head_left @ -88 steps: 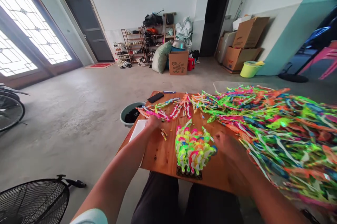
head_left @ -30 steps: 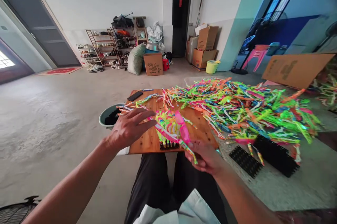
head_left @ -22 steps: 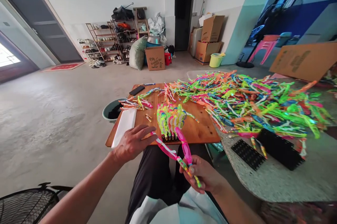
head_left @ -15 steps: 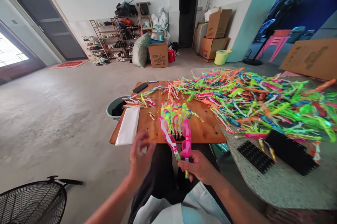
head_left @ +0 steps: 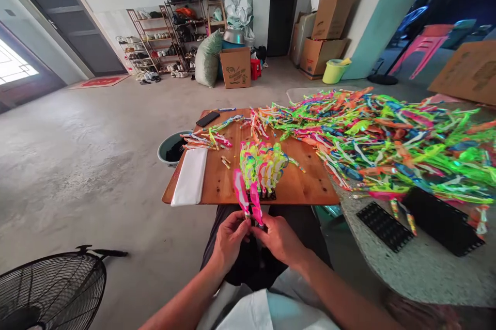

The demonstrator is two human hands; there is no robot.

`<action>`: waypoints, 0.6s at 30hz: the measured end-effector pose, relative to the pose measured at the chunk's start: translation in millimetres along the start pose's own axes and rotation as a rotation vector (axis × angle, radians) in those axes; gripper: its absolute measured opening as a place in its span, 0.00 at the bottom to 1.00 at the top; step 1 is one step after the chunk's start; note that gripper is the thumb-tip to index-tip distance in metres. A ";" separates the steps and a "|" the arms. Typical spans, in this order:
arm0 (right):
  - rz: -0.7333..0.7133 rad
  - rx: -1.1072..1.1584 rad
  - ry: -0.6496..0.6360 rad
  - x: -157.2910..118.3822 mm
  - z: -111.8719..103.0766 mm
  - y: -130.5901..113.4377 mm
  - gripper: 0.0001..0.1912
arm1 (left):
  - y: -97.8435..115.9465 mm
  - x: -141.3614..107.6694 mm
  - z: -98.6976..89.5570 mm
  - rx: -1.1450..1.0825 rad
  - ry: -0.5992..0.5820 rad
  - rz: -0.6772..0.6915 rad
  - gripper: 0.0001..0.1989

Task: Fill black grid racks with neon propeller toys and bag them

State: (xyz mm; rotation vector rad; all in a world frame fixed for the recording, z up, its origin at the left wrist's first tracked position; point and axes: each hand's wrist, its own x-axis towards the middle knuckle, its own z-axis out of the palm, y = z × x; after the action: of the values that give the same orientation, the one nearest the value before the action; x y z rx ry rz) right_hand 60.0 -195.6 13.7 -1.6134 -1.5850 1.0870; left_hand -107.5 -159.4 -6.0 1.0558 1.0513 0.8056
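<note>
My left hand (head_left: pixel 230 239) and my right hand (head_left: pixel 281 239) meet above my lap, at the table's near edge. Between them stands a pair of bright pink toy glasses (head_left: pixel 241 193) with white parts. The left fingers pinch the lower end of the left pink piece, and the right fingers grip the base of the right one. Just beyond, a cluster of yellow, pink and white toy glasses (head_left: pixel 259 165) stands upright in a black perforated holder (head_left: pixel 271 195). My fingers hide the ends of the held glasses.
The wooden table (head_left: pixel 220 185) bears a folded white cloth (head_left: pixel 189 177), a dark phone (head_left: pixel 207 119) and loose colourful pieces (head_left: pixel 207 140). On the right, a large heap of toy glasses (head_left: pixel 387 139) covers a grey table with black trays (head_left: pixel 383 225). A fan (head_left: pixel 50 288) stands lower left.
My left hand, open and apart before, has come right and closed on the pink toy glasses. My right hand has shifted slightly left and turned them. The view has tilted down.
</note>
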 end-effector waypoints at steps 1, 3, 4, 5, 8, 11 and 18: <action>0.060 0.075 -0.015 -1.3 -0.1 2.7 0.12 | -2.9 2.8 -2.8 0.022 0.037 0.034 0.20; 0.200 0.243 -0.019 -4.0 -4.6 11.3 0.14 | -5.7 11.0 -9.1 0.082 0.133 0.095 0.19; 0.255 0.323 0.000 -5.2 -9.3 17.5 0.15 | -5.4 16.5 -12.3 0.111 0.176 0.115 0.19; 0.288 0.400 0.028 -6.1 -15.3 24.8 0.17 | -3.8 22.7 -15.2 0.138 0.204 0.125 0.18; 0.266 0.572 0.143 -4.4 -37.3 50.2 0.21 | 5.5 43.4 -20.7 0.211 0.210 0.125 0.16; 0.201 0.517 0.309 5.5 -53.0 71.5 0.21 | 13.6 61.5 -19.4 0.336 0.195 0.160 0.12; 0.072 0.216 0.432 36.6 -40.3 89.6 0.16 | -1.0 80.6 -11.0 0.604 0.204 0.441 0.10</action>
State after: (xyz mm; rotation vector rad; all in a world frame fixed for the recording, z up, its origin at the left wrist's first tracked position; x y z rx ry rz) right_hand 136.0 -162.5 -50.6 -1.6316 -1.0982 0.8397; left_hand -92.6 -83.5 -31.2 1.7903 1.2954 0.9876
